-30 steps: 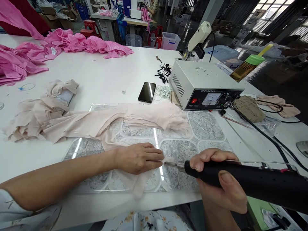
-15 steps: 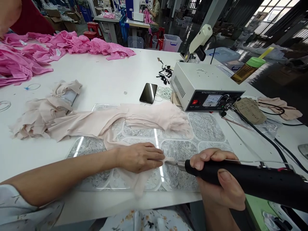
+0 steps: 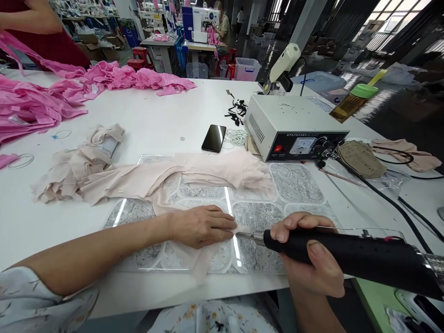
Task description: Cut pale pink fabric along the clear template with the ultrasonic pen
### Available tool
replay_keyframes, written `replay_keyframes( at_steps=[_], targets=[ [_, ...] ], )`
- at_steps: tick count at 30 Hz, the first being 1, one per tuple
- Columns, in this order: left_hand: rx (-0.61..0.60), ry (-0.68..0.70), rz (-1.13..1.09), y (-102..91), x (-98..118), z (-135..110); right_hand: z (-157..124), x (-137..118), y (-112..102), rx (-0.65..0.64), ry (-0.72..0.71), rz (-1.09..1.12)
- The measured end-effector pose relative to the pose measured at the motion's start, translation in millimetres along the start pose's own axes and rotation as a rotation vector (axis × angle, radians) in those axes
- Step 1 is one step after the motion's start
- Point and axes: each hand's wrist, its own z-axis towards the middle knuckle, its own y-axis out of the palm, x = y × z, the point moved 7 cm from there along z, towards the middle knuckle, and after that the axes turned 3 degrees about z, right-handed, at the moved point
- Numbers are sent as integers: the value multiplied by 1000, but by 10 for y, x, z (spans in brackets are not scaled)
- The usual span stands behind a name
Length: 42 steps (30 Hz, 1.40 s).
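My left hand [image 3: 203, 226] lies flat on a thin beige fabric piece [image 3: 201, 261], its fingers stretched out and close together, pressing the cloth to the mat. My right hand [image 3: 308, 254] is wrapped round a thick black handheld tool [image 3: 354, 259] with a narrow metal tip, joined by a cable to a control box. The tip touches or nearly touches the cloth's edge at my left fingertips; exact contact is hard to make out. Under the cloth is a clear-edged, grey stone-patterned mat [image 3: 256, 240]. Farther back on it lies a stack of beige fabric pieces [image 3: 222, 169].
The control box [image 3: 301, 120] stands at the back right, near a black phone [image 3: 214, 138] and a tilted drink bottle [image 3: 354, 102]. A crumpled beige bundle [image 3: 76, 166] lies left. Pink garments [image 3: 114, 76] cover the far left, where a co-worker's arm [image 3: 31, 18] reaches over them.
My view has shifted slightly. Both hands and the tool keep nearly the same place on the cloth. The co-worker's arm has moved, and a pink strip is now raised at the far left.
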Motion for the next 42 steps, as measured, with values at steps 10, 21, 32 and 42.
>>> replay_keyframes(
  at_steps=[10, 21, 32, 42],
  targets=[
    [24, -2, -20, -3, -3, -6, 4, 15, 17, -11, 22, -11],
    [-9, -47, -78, 3, -15, -9, 11, -31, -38, 34, 0, -9],
    [43, -146, 1, -262, -53, -254, -29, -77, -225, 82, -33, -57],
    [218, -564, 302, -200, 284, -477, -21, -95, -273, 29, 64, -55]
  ],
)
